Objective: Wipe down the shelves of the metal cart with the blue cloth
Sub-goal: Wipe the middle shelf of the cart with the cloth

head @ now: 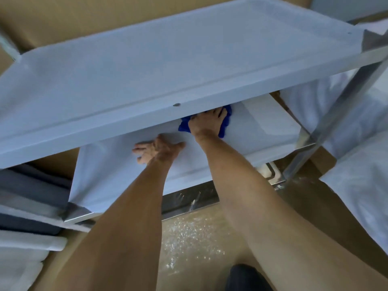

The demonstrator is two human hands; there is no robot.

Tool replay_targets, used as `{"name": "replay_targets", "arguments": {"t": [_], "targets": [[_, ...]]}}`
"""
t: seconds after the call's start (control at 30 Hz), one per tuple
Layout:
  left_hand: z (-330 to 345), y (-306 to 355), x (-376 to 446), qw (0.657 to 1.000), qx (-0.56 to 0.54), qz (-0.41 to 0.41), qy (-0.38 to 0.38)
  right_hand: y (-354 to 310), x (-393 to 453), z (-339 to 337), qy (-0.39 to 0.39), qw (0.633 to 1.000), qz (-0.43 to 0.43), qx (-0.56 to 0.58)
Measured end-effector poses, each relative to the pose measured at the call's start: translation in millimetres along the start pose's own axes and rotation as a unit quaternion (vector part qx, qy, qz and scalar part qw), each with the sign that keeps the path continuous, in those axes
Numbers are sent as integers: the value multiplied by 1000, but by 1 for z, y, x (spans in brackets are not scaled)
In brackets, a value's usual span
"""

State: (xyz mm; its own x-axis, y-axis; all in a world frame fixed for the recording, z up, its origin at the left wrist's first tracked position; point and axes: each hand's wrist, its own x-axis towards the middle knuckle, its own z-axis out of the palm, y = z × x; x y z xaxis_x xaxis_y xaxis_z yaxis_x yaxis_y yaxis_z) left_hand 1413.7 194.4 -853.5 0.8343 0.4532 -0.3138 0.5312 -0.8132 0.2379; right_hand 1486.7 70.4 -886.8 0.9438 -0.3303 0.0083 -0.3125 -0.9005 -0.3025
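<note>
The right hand lies palm down on the blue cloth, fingers spread and pointing away from the body. It presses the cloth flat against the lower shelf; it does not grip the cloth in a fist. The fingertips reach just under the front edge of the upper shelf, which hides the far part of the cloth. Blue fabric shows on both sides of the hand: a bunched fold at the thumb side and a longer strip along the outer side. The right forearm is bare and extends straight from the lower right of the view up to the wrist, which is slightly bent back.

The left hand rests on the same lower shelf, to the left of the right hand and nearer the body. It holds nothing. The thumb points right, toward the right wrist, and stops just short of it. The fingers are loosely curled and point left; whether the palm lies fully flat cannot be determined. The left forearm is bare and rises from the bottom centre of the view.

Both shelves belong to the metal cart and have a pale film-like covering. Bare metal shows at the upright post on the right and along the front rim of the lower shelf. Brown cardboard lies behind the cart. Below the arms the floor is brownish with bright specks.
</note>
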Motion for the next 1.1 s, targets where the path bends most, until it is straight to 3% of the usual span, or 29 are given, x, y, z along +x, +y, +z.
{"name": "replay_targets", "arguments": {"t": [0.13,0.33,0.53,0.57,0.63,0.7,0.73,0.87,1.0,1.1], "targets": [[6,-2,0,1000,-4,-8,1,14,-8,-9,-5,997,-74,12],[21,12,-40,998,16,-8,63,102,-32,-34,59,994,92,19],[2,-34,-76,994,26,97,51,111,-55,-59,-13,995,99,13],[-8,-50,-70,995,33,79,57,105,-56,-61,-28,994,100,18],[-31,-93,-54,996,49,-34,65,89,-59,-60,-59,994,91,4],[-39,-138,-38,986,56,-143,69,66,-65,-51,-77,995,53,-21],[-39,-158,-33,984,54,-157,69,50,-68,-44,-83,996,26,-30],[-33,-191,-24,990,52,-96,90,-32,-84,-14,-112,991,-64,-33],[-43,-192,-20,992,66,-92,47,-113,-115,7,-135,974,-180,-39],[-48,-197,-23,995,54,-77,42,-136,-162,17,-112,959,-261,-21]]}}
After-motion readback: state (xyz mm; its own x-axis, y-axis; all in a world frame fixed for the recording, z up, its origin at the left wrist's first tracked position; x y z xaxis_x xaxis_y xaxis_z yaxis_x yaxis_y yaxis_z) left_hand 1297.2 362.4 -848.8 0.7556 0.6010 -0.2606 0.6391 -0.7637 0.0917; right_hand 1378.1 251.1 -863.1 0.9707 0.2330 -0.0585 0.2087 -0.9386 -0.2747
